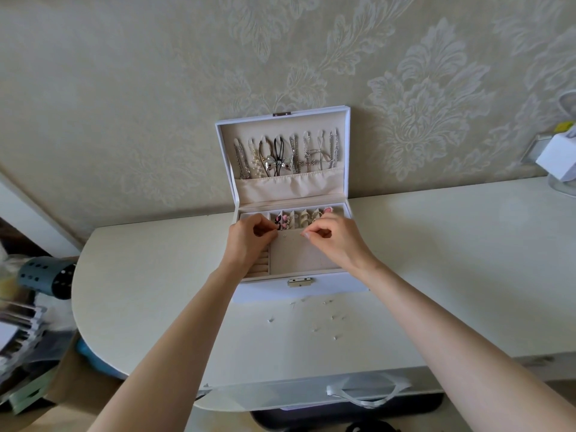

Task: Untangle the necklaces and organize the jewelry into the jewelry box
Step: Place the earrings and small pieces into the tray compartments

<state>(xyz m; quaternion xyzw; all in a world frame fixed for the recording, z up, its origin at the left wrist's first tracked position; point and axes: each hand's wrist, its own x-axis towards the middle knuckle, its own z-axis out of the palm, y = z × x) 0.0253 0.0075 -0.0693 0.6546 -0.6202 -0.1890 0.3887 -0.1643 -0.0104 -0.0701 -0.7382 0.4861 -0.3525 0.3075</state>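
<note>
Left hand (249,236), right hand (332,235) pinched over one jewelry box (335,283) (lid up).

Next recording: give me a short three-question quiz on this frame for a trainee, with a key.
1. True or false: the jewelry box has its lid shut.
2. Where are the necklaces? A) hanging in a row inside the raised lid B) round the person's wrist C) on the floor
3. Fill in: the small loose pieces lie on the table ___ the box, on its latch side.

Key: 1 false; 2 A; 3 in front of.
</note>
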